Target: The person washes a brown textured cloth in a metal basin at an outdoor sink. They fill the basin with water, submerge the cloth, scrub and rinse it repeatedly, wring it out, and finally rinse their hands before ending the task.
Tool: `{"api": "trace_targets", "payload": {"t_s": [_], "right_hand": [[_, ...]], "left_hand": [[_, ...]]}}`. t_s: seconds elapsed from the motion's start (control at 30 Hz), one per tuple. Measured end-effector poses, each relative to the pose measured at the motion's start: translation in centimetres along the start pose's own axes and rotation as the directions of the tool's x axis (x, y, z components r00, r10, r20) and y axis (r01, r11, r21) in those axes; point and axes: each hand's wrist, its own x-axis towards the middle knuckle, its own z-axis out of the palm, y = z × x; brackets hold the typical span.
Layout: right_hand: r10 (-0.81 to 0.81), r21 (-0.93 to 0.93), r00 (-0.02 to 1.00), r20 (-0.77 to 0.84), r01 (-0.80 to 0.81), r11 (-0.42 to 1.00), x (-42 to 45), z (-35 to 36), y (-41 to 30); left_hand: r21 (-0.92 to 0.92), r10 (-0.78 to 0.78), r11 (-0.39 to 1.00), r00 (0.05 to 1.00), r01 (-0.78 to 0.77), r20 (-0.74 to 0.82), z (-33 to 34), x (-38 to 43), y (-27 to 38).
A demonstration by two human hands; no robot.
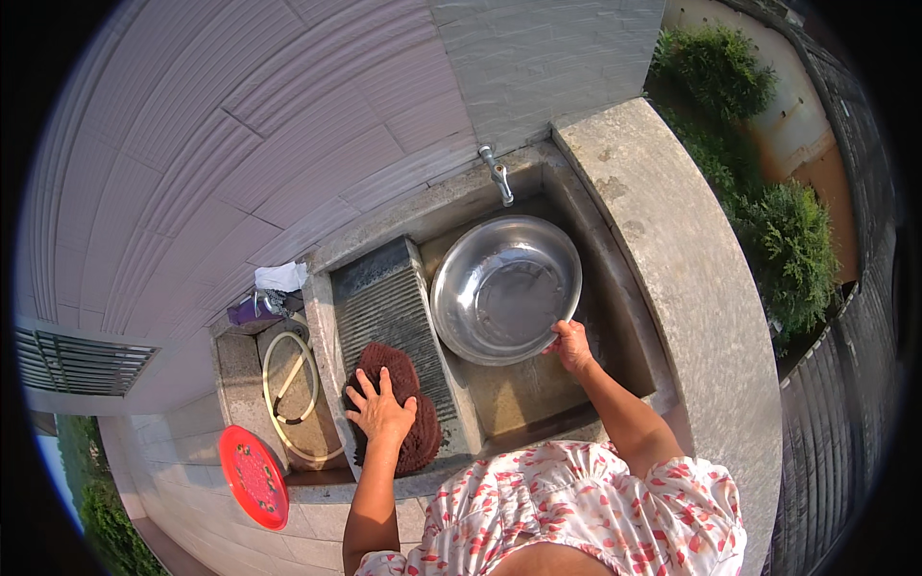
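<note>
My left hand (379, 410) lies with spread fingers on a wet-looking dark brown cloth (425, 432), which is bunched on the lower part of a ribbed stone washboard (374, 309). With my right hand (569, 344) I grip the near right rim of a round stainless steel basin (461, 288). The basin sits in the stone sink (518, 403), to the right of the washboard, and seems to hold a little water. Above its far side a metal tap (498, 174) sticks out from the wall; no stream from it is visible.
Left of the washboard, a coiled pale hose (268, 381) lies in a smaller trough. A red patterned plastic basin (253, 479) is near its front left corner. A white cloth (281, 276) and a purple container (248, 311) are by the wall. A wide stone ledge (691, 252) borders the right side.
</note>
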Motion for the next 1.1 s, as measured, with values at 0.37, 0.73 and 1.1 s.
{"api": "trace_targets", "payload": {"t_s": [0.37,0.73,1.1], "right_hand": [[0.225,-0.06,0.969,-0.105,-0.232,0.971,0.2,-1.1,1.0],[0.281,-0.145,0.948,-0.153,-0.302,0.942,0.8,-1.5,2.2],[0.366,-0.164,0.921,-0.133,-0.384,0.909,1.6,-1.3,1.5]], "left_hand": [[-0.403,0.439,0.818,0.898,-0.411,-0.027,-7.5,5.2,15.2],[-0.966,0.29,0.249,0.957,-0.066,0.009,-11.6,14.4,34.1],[-0.777,0.45,-0.378,0.833,0.504,0.321,-3.2,23.9,27.7]]}}
